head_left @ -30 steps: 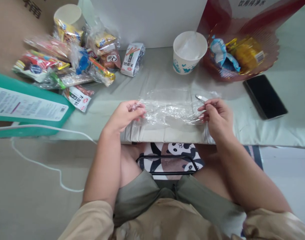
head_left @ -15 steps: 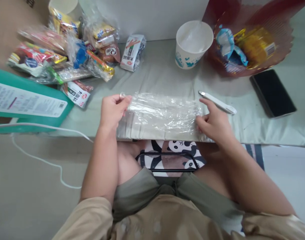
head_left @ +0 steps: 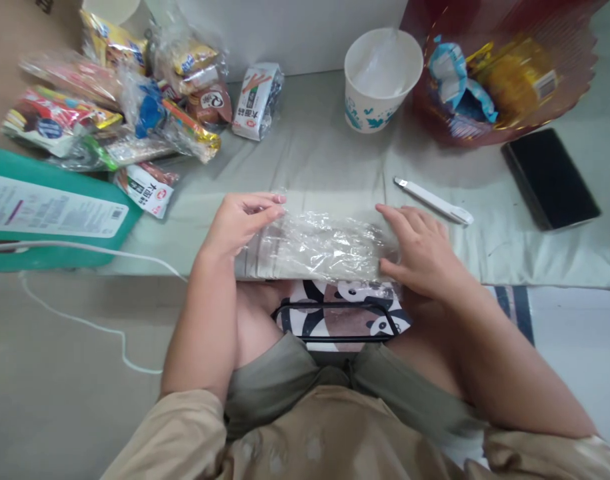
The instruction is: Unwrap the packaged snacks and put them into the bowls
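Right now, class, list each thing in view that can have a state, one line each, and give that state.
Clear plastic bag: empty, crumpled flat at the table edge.
Left hand: pinching the bag's left end.
Right hand: laid flat on the bag's right end.
Paper cup: upright, clear plastic inside.
Phone: screen dark.
White utility knife: lying untouched.
Red basket: holds snack packets.

1. Left hand (head_left: 239,227) and right hand (head_left: 422,253) are bare, without rings or watch
2. Beige short sleeves cover both upper arms at the frame's bottom
3. Olive-green shorts sit at lower centre, knees bare
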Tool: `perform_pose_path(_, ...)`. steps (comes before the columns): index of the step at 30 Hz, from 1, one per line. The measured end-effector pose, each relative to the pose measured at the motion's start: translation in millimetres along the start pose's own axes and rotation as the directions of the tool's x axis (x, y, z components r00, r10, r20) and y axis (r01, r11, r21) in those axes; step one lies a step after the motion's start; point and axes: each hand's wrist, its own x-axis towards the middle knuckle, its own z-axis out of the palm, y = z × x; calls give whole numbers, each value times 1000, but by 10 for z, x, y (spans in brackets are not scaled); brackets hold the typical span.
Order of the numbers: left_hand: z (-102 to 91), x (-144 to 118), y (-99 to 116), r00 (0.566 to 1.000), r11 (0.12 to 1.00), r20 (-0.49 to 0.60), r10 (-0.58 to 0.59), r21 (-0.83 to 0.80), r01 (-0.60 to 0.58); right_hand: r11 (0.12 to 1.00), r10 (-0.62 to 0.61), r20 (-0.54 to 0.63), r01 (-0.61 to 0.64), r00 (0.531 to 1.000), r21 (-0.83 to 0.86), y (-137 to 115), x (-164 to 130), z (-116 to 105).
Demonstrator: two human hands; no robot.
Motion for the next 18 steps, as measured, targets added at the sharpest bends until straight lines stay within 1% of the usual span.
perform_pose_path(3, 47, -4, 77, 999, 976, -2, 47, -214, -46, 990, -46, 32, 41, 998, 135, 4, 16, -35)
perform_pose_path(5, 64, -15, 134, 998, 941, 26, 51, -336, -40, 964, -58, 1, 55, 998, 260, 11, 59, -64)
perform_pose_path(7, 69, -32, 175, 996, 914, 75, 44, -406, -9, 929, -53, -59, 71, 997, 363, 13, 135, -86)
perform_pose_path(9, 74, -48, 193, 990, 908, 132, 41, -418, 18, 897, -81, -82, 108, 993, 429, -6, 237, -96)
perform_pose_path(11, 88, -54, 196, 982, 914, 185, 44, -403, 34, 857, -161, -21, 151, 987, 493, -61, 347, -96)
perform_pose_path(12, 99, -53, 196, 978, 920, 202, 48, -390, 36, 836, -205, 38, 155, 978, 526, -102, 398, -94)
perform_pose_path(14, 126, -43, 197, 976, 935, 213, 50, -353, 29, 813, -267, 175, 124, 948, 570, -195, 483, -86)
perform_pose_path(16, 148, -25, 196, 981, 952, 191, 44, -306, 17, 832, -260, 278, 69, 925, 551, -278, 533, -79)
perform_pose_path(18, 158, -3, 185, 988, 966, 150, 32, -259, 8, 875, -205, 318, 28, 926, 483, -322, 547, -72)
